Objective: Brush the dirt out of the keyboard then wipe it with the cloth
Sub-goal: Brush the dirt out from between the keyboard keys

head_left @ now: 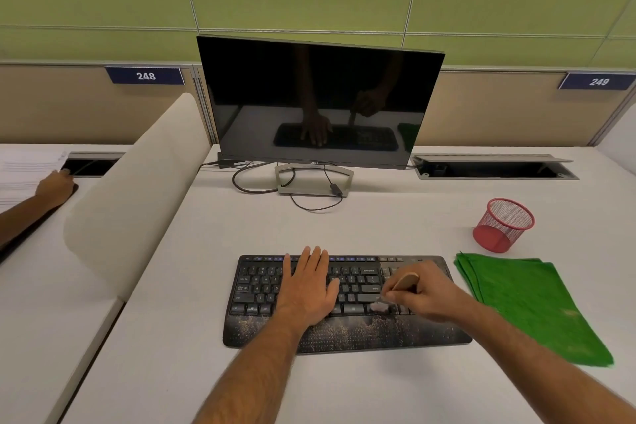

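Note:
A black keyboard [256,289] lies on the white desk, its wrist rest speckled with sandy dirt. My left hand [306,286] rests flat on the middle keys with straight fingers. My right hand [425,296] grips a small wooden-handled brush [404,280] over the keyboard's right part; its bristles touch the lower row of keys. A folded green cloth [530,306] lies on the desk just right of the keyboard.
A dark monitor [320,103] stands behind the keyboard with cables around its stand. A red mesh cup [504,225] sits at the right, beyond the cloth. A beige divider [137,193] bounds the desk on the left; another person's hand [56,188] rests beyond it.

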Demonstrator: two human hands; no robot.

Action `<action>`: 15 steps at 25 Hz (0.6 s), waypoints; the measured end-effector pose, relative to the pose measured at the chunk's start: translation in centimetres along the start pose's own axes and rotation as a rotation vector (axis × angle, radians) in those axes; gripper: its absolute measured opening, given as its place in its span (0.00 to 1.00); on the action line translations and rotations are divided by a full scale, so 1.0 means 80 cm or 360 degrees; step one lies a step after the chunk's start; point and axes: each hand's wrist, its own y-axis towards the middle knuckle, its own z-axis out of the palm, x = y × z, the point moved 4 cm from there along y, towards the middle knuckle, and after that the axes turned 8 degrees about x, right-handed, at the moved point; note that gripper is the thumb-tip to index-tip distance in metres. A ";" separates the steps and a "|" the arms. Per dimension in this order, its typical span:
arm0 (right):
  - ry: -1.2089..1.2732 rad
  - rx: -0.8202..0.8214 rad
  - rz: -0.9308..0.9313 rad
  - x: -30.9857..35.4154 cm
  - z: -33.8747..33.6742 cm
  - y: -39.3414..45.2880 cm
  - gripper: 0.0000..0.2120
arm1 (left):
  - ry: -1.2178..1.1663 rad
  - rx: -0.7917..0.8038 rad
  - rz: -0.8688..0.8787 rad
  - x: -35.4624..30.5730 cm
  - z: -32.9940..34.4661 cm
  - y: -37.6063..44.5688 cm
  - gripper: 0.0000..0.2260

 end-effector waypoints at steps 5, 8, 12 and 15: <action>-0.0087 0.0077 -0.0004 -0.002 0.002 0.003 0.04 | 0.0021 0.0012 0.0004 -0.004 -0.001 0.002 0.30; 0.0105 -0.0100 0.0099 -0.011 -0.015 0.000 0.11 | 0.0030 0.0018 0.0009 -0.005 -0.002 0.005 0.29; -0.0019 -0.0301 0.0176 -0.024 -0.039 0.010 0.04 | 0.0043 0.0017 0.0025 -0.011 -0.002 0.010 0.29; -0.0225 -0.0369 0.0163 -0.028 -0.053 0.024 0.02 | 0.0017 0.0027 0.0036 -0.018 0.001 0.015 0.30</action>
